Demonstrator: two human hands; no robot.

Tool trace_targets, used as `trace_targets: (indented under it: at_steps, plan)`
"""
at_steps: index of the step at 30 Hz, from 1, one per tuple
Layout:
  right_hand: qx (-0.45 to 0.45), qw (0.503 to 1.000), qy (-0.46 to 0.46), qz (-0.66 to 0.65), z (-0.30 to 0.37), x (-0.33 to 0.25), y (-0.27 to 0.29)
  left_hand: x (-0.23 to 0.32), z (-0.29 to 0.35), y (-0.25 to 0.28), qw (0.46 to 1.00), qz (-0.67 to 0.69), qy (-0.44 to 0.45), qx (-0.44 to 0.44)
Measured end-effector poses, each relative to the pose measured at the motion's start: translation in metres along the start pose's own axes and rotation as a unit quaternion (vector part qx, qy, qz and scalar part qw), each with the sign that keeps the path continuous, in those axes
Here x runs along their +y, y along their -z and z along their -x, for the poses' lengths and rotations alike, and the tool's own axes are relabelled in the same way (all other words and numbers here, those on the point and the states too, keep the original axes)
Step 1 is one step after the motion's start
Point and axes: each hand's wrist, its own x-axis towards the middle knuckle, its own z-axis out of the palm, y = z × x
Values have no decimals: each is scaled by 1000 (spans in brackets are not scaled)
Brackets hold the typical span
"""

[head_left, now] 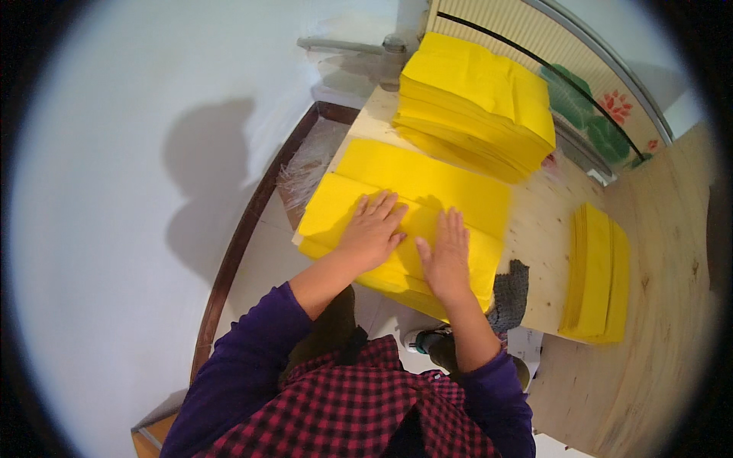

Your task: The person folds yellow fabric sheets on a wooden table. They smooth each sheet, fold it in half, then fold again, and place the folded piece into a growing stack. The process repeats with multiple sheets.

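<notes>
Both my hands lie flat on a yellow sheet of cloth-like material [336, 202], whose near part is folded over a layer reaching farther back [458, 183]. My left hand [374, 231] presses near the fold with its fingers spread. To its right, my right hand [445, 256] rests palm down, fingers stretched away from me and thumb apart. Neither hand grips anything. More yellow layers show under the near edge, below my hands. Just behind stands a tall stack of folded yellow sheets [477, 99].
A smaller yellow stack [595, 275] sits on the wooden table [542, 229] at the right. Dark grey knitted cloth [509, 294] lies beside my right wrist. At the back stand a glass jar [393, 62] and a panel with painted lotus flowers [588, 99]. A white wall [114, 191] rises at left.
</notes>
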Motion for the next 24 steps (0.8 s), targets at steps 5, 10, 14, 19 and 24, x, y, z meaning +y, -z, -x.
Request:
trace_targets:
  at_steps: [5,10,14,19,24]
  plan:
    - [-39,999,13,-19,-21,-39,-22,-4,0,-6,997,-67,5,-28]
    - [-77,996,-26,40,-23,-32,-28,-3,2,-12,997,-73,6,-34]
    - [-77,990,-61,99,-9,-1,-16,-1,3,-12,996,-81,-3,-28]
    - [-71,980,-121,144,9,33,0,0,4,-13,997,-67,5,-31]
    - [-50,982,-115,139,12,38,-1,1,3,-3,999,-21,11,-31]
